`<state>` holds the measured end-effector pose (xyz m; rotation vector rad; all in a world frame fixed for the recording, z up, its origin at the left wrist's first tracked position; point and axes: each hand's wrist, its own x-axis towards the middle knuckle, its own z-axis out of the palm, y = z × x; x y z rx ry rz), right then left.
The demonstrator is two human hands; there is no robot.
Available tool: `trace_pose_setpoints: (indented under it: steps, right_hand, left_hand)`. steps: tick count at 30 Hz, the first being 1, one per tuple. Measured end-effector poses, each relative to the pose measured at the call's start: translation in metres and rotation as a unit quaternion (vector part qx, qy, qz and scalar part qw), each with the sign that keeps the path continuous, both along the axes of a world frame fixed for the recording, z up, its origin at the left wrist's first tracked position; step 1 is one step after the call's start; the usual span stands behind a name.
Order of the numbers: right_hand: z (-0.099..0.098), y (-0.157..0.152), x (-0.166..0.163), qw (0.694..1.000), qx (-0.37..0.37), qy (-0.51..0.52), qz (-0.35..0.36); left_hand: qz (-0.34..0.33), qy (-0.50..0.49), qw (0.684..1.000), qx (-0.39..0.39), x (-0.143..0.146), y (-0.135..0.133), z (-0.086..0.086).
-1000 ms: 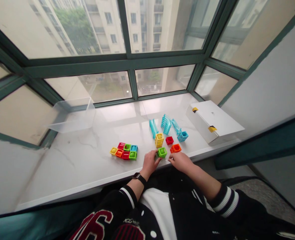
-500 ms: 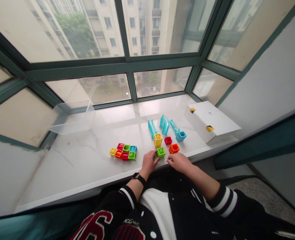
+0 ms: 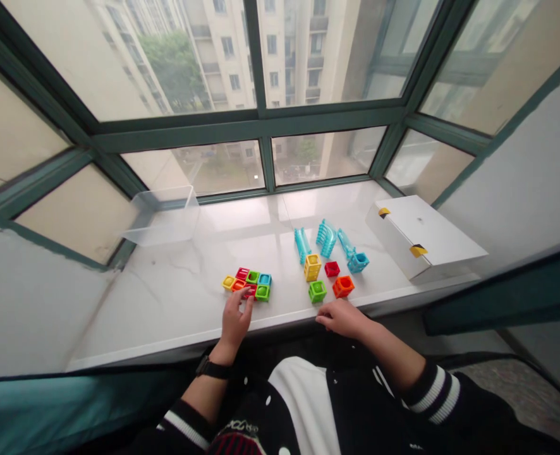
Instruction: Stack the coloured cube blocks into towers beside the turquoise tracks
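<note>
My left hand (image 3: 236, 321) is over the near edge of a cluster of coloured plastic cube blocks, thumb and fingers apart. Its fingertips are at a red block (image 3: 251, 291), partly covering it; whether they touch is unclear. Beside that are an orange block (image 3: 238, 286), a green block (image 3: 263, 292), a yellow block (image 3: 229, 282) and a blue block (image 3: 265, 280). My right hand (image 3: 339, 317) rests by the sill's front edge with curled fingers and nothing visible in them. Just beyond it stand a separate green block (image 3: 317, 291) and an orange-red block (image 3: 343, 287).
Behind these stand a tall yellow block (image 3: 313, 268), a small red block (image 3: 332, 269) and a blue block (image 3: 358, 262) joined to a clear-blue chute. Two more blue track pieces (image 3: 326, 238) lie near. A clear bin (image 3: 166, 227) is at left, a white box (image 3: 426, 234) at right.
My left hand has left the separate green block and moved left to the block cluster. My right hand stays near the front edge. The whole view has shifted slightly.
</note>
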<state>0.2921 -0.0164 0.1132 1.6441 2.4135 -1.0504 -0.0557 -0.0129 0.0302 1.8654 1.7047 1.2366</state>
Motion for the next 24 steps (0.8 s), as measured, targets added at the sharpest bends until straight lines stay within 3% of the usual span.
trace_pose_setpoints:
  steps: [4, 9, 18, 24]
  right_hand:
    - [-0.006, 0.001, -0.013, 1.0, 0.008, 0.021, 0.021]
    - [-0.008, -0.001, -0.023, 0.999, 0.021, 0.029, 0.036]
    - [-0.017, -0.009, -0.013, 0.998, -0.005, 0.056, 0.016]
    - [-0.006, -0.009, -0.019, 0.997, -0.016, 0.07, 0.012]
  left_hand:
    - [0.091, 0.049, 0.995, -0.01, -0.055, -0.002, 0.006]
    - [0.074, 0.129, 0.989, -0.005, -0.078, 0.009, 0.001]
    - [0.002, 0.19, 0.981, -0.031, -0.037, 0.055, -0.005]
    - [-0.01, 0.23, 0.972, -0.058, -0.008, 0.065, -0.014]
